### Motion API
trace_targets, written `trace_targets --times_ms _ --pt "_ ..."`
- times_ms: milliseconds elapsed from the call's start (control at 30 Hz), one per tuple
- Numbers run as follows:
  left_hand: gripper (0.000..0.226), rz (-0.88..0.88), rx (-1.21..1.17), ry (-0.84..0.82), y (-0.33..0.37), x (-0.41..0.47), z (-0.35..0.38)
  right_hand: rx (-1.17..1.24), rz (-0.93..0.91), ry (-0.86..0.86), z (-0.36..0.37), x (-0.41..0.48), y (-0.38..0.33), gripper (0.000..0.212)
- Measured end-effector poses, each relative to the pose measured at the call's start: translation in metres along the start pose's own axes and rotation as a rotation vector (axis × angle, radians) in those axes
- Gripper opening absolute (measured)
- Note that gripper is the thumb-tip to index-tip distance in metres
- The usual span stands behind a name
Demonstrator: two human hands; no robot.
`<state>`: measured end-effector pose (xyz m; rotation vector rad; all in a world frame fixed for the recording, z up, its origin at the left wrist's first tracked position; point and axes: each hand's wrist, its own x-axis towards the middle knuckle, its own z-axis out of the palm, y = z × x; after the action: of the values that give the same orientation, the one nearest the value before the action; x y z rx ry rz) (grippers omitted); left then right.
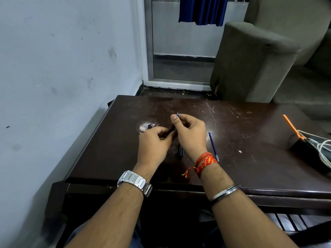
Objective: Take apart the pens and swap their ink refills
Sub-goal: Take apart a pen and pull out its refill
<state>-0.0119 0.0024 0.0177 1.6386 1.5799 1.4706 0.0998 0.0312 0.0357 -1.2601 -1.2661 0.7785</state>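
Observation:
Both my hands meet above the middle of the dark wooden table (250, 167). My right hand (191, 133) pinches a thin blue ink refill (177, 114), whose tip pokes up past the thumb. My left hand (154, 145) is closed around a dark pen barrel (172, 128), mostly hidden by the fingers. A small dark purple pen piece (150, 125) lies just beyond my left hand. A loose blue refill (213, 146) lies on the table right of my right wrist. Another dark pen part (180, 152) rests under my right wrist, partly hidden.
A black box with white cables (311, 149) and an orange strip (292, 127) sits at the table's right edge. A white wall runs along the left. A grey sofa (259, 59) stands beyond the far right corner, and a glass door is behind.

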Motion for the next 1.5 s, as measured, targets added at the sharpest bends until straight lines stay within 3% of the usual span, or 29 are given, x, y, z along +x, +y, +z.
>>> trace_targets --times_ms 200,367,467,567,667,867,967,1033,1167,1267,1433,1500 --pt "0.025 0.099 0.004 -0.111 0.006 -0.005 0.004 -0.015 -0.066 -0.055 -0.003 -0.002 -0.007 0.019" --pt "0.023 0.081 -0.113 -0.215 0.006 0.001 -0.001 0.072 -0.087 -0.139 -0.01 -0.003 -0.013 0.03" --pt "0.022 0.006 -0.227 -0.277 0.003 0.003 -0.005 0.171 -0.048 -0.189 -0.013 -0.004 -0.015 0.026" --pt "0.022 -0.017 -0.185 -0.226 0.001 0.002 -0.001 0.19 -0.015 -0.117 -0.006 -0.006 -0.014 0.018" --pt "0.017 0.034 -0.04 -0.131 0.005 -0.004 0.006 0.113 0.011 -0.07 0.003 -0.007 -0.012 0.023" --pt "0.024 0.012 0.114 0.001 0.012 -0.014 0.018 0.201 0.082 -0.126 0.008 -0.007 -0.016 0.026" --pt "0.016 0.021 0.229 0.066 0.017 -0.017 0.022 0.282 0.082 -0.15 0.009 -0.008 -0.021 0.029" --pt "0.012 0.05 0.151 0.044 0.021 -0.016 0.024 0.271 0.041 -0.162 0.005 -0.008 -0.024 0.031" --pt "0.031 0.0 -0.05 -0.056 0.027 -0.01 0.027 0.408 0.081 -0.149 -0.001 -0.006 -0.026 0.032" --pt "0.033 -0.047 -0.229 -0.078 0.022 -0.007 0.023 0.344 0.02 -0.167 -0.001 -0.006 -0.024 0.031" --pt "0.015 -0.1 -0.22 -0.095 0.011 -0.005 0.015 0.367 0.137 -0.195 0.001 -0.008 -0.021 0.02" --pt "0.016 -0.083 -0.203 -0.083 0.011 -0.004 0.013 0.303 0.102 -0.146 0.002 -0.008 -0.02 0.009"
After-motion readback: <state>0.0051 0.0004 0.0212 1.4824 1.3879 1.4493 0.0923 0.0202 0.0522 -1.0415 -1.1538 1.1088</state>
